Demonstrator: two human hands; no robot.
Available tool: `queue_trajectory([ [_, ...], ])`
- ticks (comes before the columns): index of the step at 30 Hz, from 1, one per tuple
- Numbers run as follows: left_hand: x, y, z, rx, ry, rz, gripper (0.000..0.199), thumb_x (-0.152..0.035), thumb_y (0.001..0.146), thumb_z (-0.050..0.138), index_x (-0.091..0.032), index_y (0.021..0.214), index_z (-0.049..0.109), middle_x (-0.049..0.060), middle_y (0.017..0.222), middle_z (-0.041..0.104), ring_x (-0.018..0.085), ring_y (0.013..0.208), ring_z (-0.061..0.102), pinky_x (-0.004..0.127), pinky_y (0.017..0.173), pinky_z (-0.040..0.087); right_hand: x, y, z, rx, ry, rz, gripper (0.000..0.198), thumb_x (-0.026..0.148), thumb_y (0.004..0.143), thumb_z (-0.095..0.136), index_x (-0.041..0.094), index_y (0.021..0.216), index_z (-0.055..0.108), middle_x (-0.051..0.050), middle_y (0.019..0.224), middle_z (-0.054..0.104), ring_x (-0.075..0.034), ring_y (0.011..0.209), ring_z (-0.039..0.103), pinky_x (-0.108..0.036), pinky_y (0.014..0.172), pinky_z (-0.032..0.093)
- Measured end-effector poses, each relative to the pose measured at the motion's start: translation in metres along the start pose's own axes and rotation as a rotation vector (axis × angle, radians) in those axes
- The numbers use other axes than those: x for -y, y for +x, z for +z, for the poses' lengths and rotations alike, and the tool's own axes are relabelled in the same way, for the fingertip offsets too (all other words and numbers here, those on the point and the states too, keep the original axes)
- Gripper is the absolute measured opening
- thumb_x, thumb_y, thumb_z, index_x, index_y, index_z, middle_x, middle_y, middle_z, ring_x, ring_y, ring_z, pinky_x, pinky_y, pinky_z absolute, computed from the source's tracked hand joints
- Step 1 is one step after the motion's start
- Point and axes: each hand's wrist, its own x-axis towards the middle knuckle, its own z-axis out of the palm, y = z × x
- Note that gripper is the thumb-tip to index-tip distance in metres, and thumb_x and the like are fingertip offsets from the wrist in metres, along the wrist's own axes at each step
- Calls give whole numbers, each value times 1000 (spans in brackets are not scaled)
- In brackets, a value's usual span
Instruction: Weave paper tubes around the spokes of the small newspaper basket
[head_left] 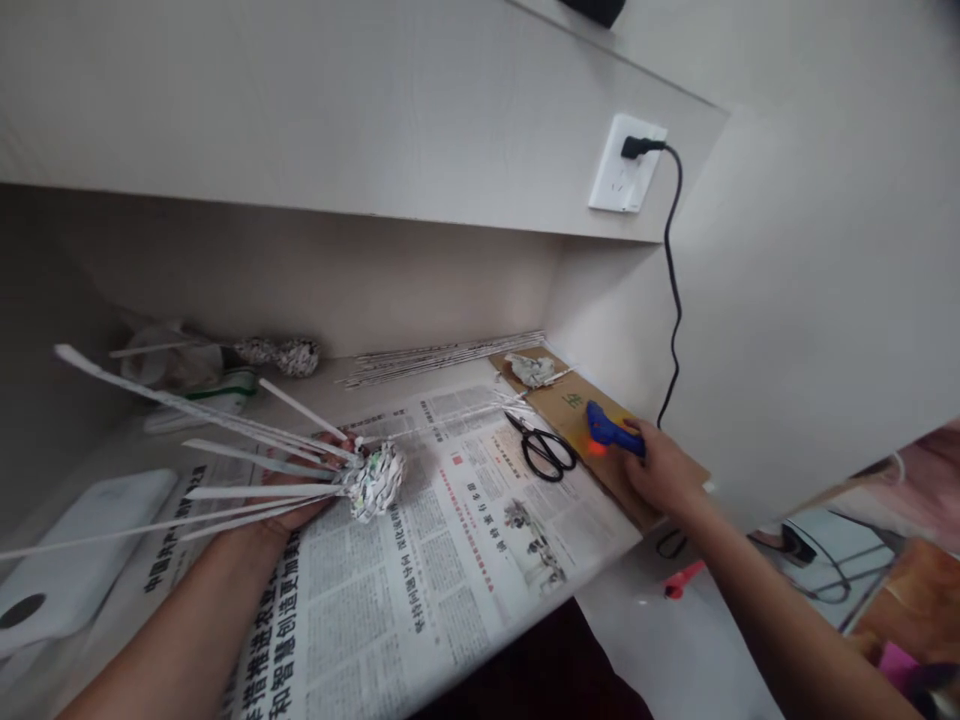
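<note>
Left forearm [180, 610] foremost, the left hand [304, 515] holds a woven paper piece [377, 480] by its strips above newspaper [450, 530], while the right hand [664, 468] grips a blue glue gun [611, 431] over cardboard [624, 485], apparently a gluing step that next calls for careful aim.

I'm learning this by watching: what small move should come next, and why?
Perhaps bring the blue glue gun to the woven paper piece: the right hand grips the gun, the left hand holds the piece, its paper strips splayed out.
</note>
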Motion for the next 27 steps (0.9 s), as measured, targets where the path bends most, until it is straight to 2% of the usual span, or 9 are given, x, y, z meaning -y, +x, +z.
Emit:
queue_trajectory([
  [3,-3,-3,8,-18,-71,-70,5,-23,69,73,-25,67,70,-8,68,72,14,70,64,28,70,52,34,-17,-17,66,252,22,41,30,83,56,19,122,58,-13,113,67,-29,100,65,-42,85,52],
  [6,-4,-7,17,-8,-68,-88,11,-23,62,79,-21,64,68,-5,64,70,14,65,62,26,64,50,77,-39,-33,345,596,30,28,45,84,57,21,94,68,-8,86,70,-22,71,66,-34,61,55],
  [7,-5,-8,20,44,-56,-96,14,-22,59,80,-20,65,68,-5,63,69,13,64,61,24,63,48,91,-45,-37,470,700,23,28,47,85,56,21,87,68,-6,79,69,-19,62,63,-33,57,54],
  [9,-5,-11,25,99,-34,-99,20,-22,56,82,-19,72,70,-4,68,70,13,65,62,22,63,47,119,-54,-42,626,848,-21,25,45,85,58,22,83,69,-5,77,68,-17,61,62,-31,58,55],
  [11,-7,-14,28,96,-18,-109,21,-25,58,83,-17,72,69,-2,67,70,13,63,61,21,59,45,145,-59,-43,684,924,-90,23,44,86,58,24,81,69,-5,76,68,-17,63,62,-30,57,54],
  [17,-10,-17,33,118,-3,-130,26,-26,57,83,-14,73,67,-4,60,63,5,48,47,16,42,26,194,-59,-29,661,963,-155,21,40,90,54,21,88,64,-3,73,66,-15,62,59,-27,55,49],
  [21,-3,-10,32,116,-18,-120,34,-25,49,86,-13,73,65,-5,56,57,3,43,41,16,39,25,202,-60,-23,636,906,-209,24,39,93,50,19,97,62,-3,78,62,-15,68,55,-26,59,46],
  [24,1,-7,30,117,-29,-118,32,-28,53,86,-13,70,62,-5,53,53,3,41,37,17,37,23,203,-60,-22,623,882,-227,27,39,94,49,18,107,59,-5,89,63,-16,78,55,-28,68,47],
  [27,1,-6,30,125,-29,-115,30,-26,55,86,-14,70,63,-4,56,56,4,44,41,16,38,24,202,-60,-19,625,858,-235,26,40,94,48,19,107,59,-5,92,63,-17,80,54,-29,71,48],
])
